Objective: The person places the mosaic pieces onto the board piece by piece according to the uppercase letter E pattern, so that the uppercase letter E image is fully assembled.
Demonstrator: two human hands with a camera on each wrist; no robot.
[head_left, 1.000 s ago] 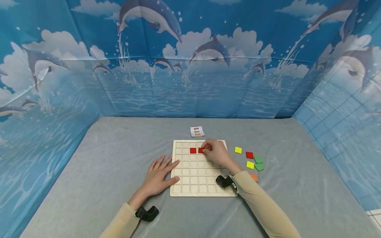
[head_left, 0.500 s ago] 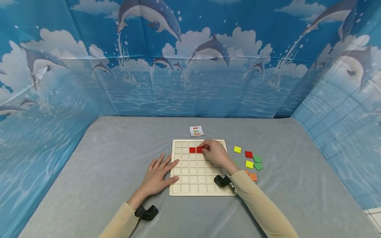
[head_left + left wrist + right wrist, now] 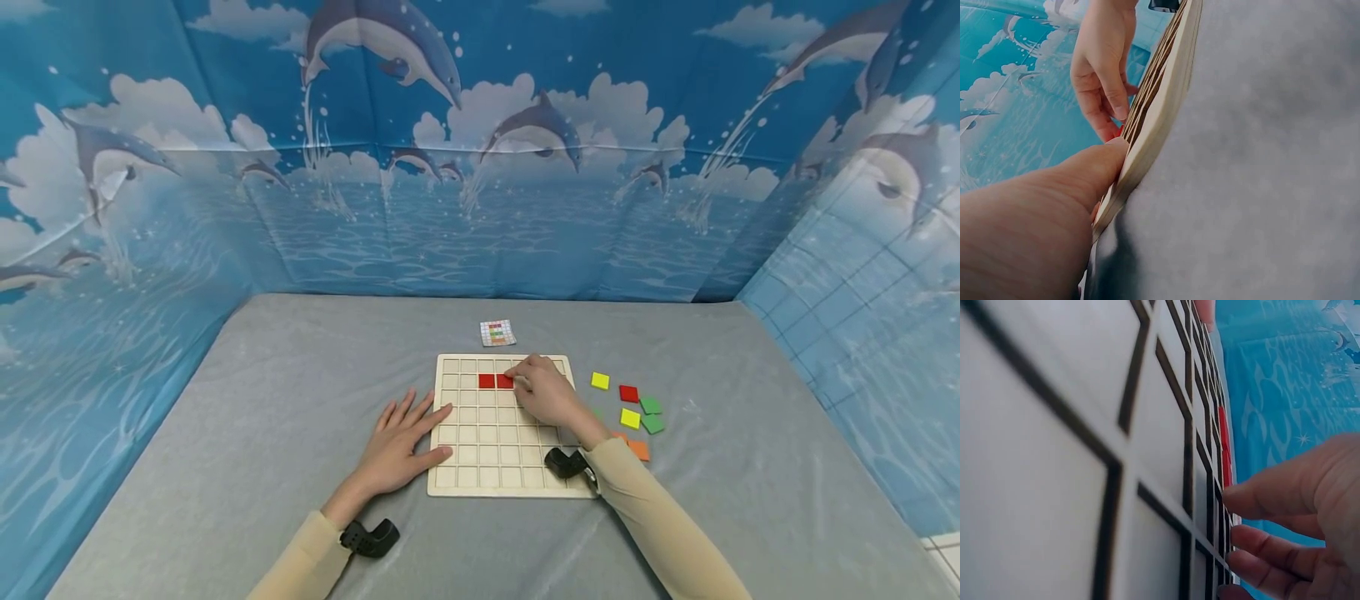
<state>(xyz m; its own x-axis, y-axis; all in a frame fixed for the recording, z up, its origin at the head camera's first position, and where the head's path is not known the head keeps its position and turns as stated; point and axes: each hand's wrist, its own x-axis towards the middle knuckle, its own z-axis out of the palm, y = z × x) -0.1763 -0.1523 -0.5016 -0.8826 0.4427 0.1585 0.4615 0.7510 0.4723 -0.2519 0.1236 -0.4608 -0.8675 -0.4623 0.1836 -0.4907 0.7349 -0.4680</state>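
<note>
A wooden grid board (image 3: 467,477) lies on the grey cloth with two red square tiles side by side in its second row from the back, the left one (image 3: 487,381) and the right one (image 3: 505,381). My right hand (image 3: 546,390) is over the board's right half, its fingertips at the right red tile's edge. In the right wrist view its thumb (image 3: 1241,501) touches down by the red tiles (image 3: 1225,447), the other fingers loosely bent below. My left hand (image 3: 397,446) rests spread at the board's left edge, its thumb (image 3: 1107,164) and index finger lying over the rim.
Loose tiles lie right of the board: yellow (image 3: 600,381), red (image 3: 628,393), green (image 3: 651,406) and orange (image 3: 639,450), partly behind the right forearm. A small card with a coloured grid pattern (image 3: 497,333) lies behind the board. A dolphin-print curtain (image 3: 480,208) surrounds the table.
My right hand has slid the second red tile left into the square beside the first, and its pinch on the tile has loosened. My left hand has stayed in place.
</note>
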